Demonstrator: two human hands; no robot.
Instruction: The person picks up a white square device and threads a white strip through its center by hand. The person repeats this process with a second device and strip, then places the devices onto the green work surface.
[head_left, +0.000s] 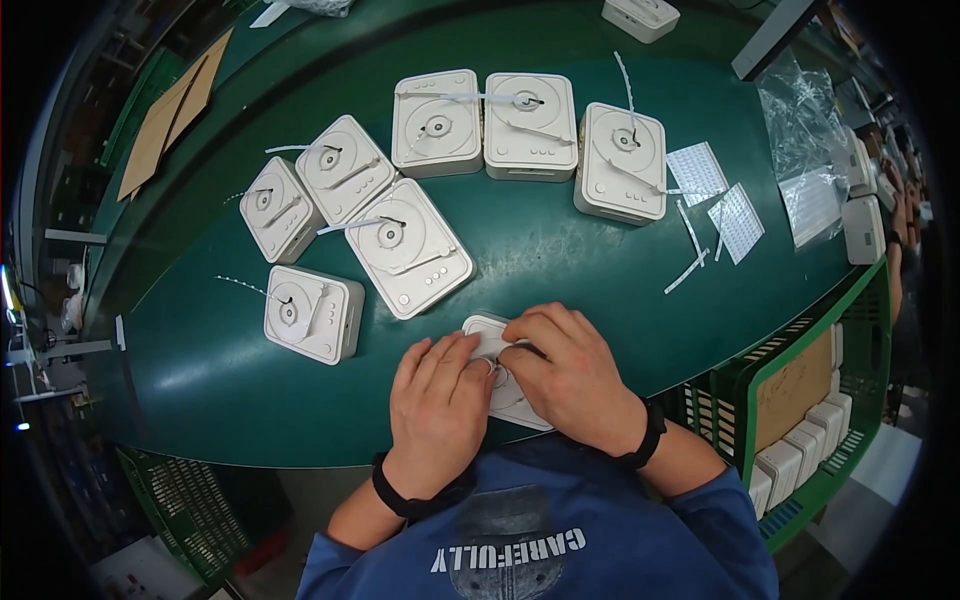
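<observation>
Blue shirt (640, 530) nearest, 2 black wristbands (655, 430) just ahead. Left hand (437, 412) and right hand (582, 375): fingers (428, 368) bent, bunched close over 1 white box (512, 405), directly under them at the near edge of the desk (590, 270); can't tell if they're gripping. 7 more boxes (410, 250) arc from left of fingers to ahead-right. 2 patterned sheets (737, 222) ahead-right. 1 green crate (740, 415) right, holding several boxes.
</observation>
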